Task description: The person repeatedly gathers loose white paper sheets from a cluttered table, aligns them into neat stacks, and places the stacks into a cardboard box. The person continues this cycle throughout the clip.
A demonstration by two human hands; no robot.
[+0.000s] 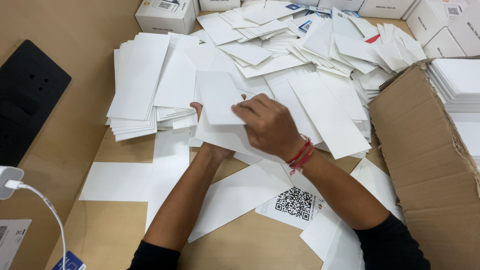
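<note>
My left hand (199,111) is mostly hidden under a white paper sheet (220,102) that it grips from below; only the fingertips show at the sheet's left edge. My right hand (267,125), with red threads at the wrist, pinches the same sheet's right edge from above. More white sheets lie beneath (225,136). A tall stack of white cards (137,85) stands just to the left of my hands.
Several loose white sheets cover the wooden table (110,230). A card with a square printed code (295,204) lies under my right forearm. An open cardboard box (425,145) with stacked cards stands at right. White boxes (167,15) line the back; a black socket panel (25,95) and a white charger (10,177) sit at left.
</note>
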